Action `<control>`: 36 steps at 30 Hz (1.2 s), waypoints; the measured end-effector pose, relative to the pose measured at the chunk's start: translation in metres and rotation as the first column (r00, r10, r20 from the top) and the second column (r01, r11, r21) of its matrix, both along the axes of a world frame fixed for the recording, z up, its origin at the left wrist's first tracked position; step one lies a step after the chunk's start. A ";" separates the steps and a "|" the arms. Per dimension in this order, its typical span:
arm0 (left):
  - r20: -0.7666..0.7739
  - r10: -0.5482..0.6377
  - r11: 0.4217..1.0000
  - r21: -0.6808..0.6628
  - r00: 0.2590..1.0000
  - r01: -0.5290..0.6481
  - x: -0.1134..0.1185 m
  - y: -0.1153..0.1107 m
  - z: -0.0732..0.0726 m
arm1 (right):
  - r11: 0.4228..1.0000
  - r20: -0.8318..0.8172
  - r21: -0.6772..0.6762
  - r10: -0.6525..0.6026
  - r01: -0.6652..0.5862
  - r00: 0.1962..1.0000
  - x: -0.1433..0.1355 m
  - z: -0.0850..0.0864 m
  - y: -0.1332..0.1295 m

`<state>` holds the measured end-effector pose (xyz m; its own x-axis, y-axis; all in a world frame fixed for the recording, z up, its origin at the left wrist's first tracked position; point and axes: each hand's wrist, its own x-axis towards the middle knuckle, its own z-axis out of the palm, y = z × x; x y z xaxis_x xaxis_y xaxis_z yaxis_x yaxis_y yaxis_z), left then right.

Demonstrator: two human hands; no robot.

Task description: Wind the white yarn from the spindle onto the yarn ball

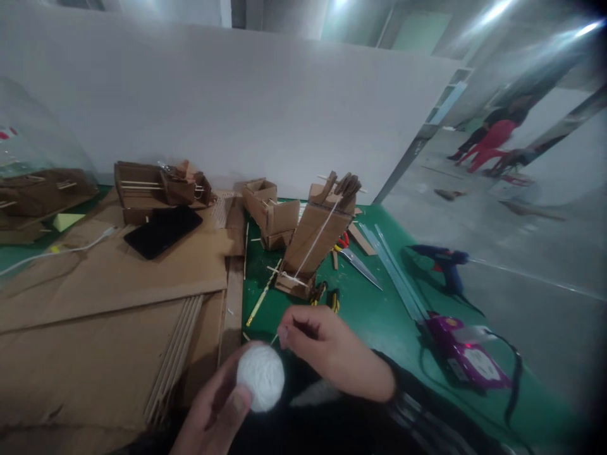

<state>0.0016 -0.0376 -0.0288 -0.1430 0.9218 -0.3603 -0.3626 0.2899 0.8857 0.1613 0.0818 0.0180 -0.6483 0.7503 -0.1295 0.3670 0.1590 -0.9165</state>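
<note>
My left hand (220, 398) is wrapped round a ball of white string (260, 377) near the table's front edge. Just to its right, my right hand (327, 344) has thumb and fingers pinched on the strand of string (274, 339) that rises from the ball. Beyond the hands leans a tall cardboard model (310, 243) with a white string running down its face and bundled cardboard strips at its top. Pliers with yellow-and-black handles (334, 300) lie between it and my right hand. A yellowish twisted stick (260, 300) lies to the model's left.
Scissors (363, 266), clear glue sticks (398, 275), a blue glue gun (443, 262) and a purple device (467, 354) lie on the right. Cardboard sheets (109, 278) cover the left, bearing a black phone (164, 230). A white panel (227, 101) stands behind; a person sits on a red chair (490, 142) far off.
</note>
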 end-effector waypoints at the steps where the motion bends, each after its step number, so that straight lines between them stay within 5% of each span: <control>1: -0.016 -0.001 1.000 0.010 1.000 0.001 0.001 0.001 0.000 | 1.000 -0.016 0.002 -0.005 0.005 1.000 0.000 0.003 -0.002; 5: -0.061 -0.066 0.997 0.037 0.996 0.068 0.001 0.009 -0.001 | 0.997 -0.024 0.073 -0.005 0.007 1.000 0.001 0.010 -0.013; 8: -0.086 0.000 0.998 0.064 0.996 0.005 0.000 0.015 -0.004 | 0.983 -0.016 0.183 0.007 -0.004 1.000 -0.001 0.011 -0.024; 14: 0.232 0.142 0.990 -0.012 0.962 -0.144 0.002 0.020 -0.005 | 0.962 -0.060 0.254 0.117 -0.099 0.991 -0.012 0.005 -0.040; 19: 0.336 0.152 0.983 0.043 0.929 -0.177 0.003 0.025 -0.006 | 0.979 -0.071 0.170 0.125 -0.111 0.990 -0.015 -0.009 -0.034; 28: 0.205 0.025 1.000 0.013 0.978 -0.028 -0.010 0.005 -0.013 | 0.977 -0.061 -0.149 0.142 -0.149 0.988 -0.012 -0.037 -0.002; 36: 0.005 -0.102 0.994 -0.029 0.995 0.102 -0.010 0.004 -0.006 | 0.990 -0.057 -0.141 0.012 -0.020 0.998 -0.011 -0.028 0.001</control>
<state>-0.0086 -0.0332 -0.0347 -0.0474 0.9206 -0.3877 -0.3326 0.3514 0.8752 0.1505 0.0828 -0.0098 -0.6690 0.7168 -0.1964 0.3127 0.0317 -0.9493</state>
